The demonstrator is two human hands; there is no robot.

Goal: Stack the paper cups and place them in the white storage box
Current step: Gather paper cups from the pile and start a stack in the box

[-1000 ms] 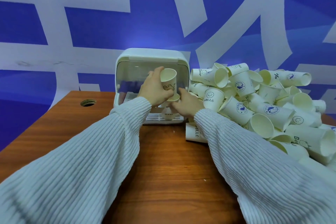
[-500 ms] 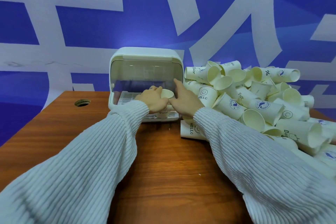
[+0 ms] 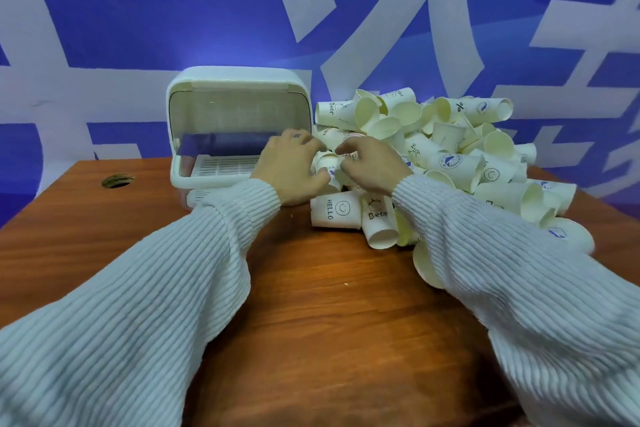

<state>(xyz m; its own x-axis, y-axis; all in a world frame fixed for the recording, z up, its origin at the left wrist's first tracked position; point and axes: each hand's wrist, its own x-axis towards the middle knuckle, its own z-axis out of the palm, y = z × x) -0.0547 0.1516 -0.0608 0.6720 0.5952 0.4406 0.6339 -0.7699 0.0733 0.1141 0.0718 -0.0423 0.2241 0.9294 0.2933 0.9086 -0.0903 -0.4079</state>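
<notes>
Head view: both hands meet at the left edge of the cup pile, just right of the box mouth
Left hand (image 3: 289, 166): back of hand up, fingers curled round a cup (image 3: 327, 163) from the left; fingertips blurred
Right hand (image 3: 369, 163): fingers curled over the same cup from the right; index and thumb bent in toward it, whether they pinch the rim or the wall I cannot tell
Cup: small, held between the 2 hands above the table, mostly hidden by them; blue print shows on its wall
Pile (image 3: 450, 149): loose cups heaped on the right half of the table, lying on their sides at all angles, mouths facing many ways; prints include smiley faces and round blue badges
HELLO cup (image 3: 334, 210): on its side at the front of the pile, just below the hands, touching the Bear cup (image 3: 379, 222) on its right
Box (image 3: 235, 128): white, at the back left of the table, clear lid raised, slotted white tray visible inside; left wrist crosses its front right corner
Table (image 3: 311, 305): brown wood grain, round hole (image 3: 117, 180) near the far left edge
Sleeves: white ribbed knit on both arms, right sleeve lying across cups at the front of the pile
Wall: blue with large white strokes
</notes>
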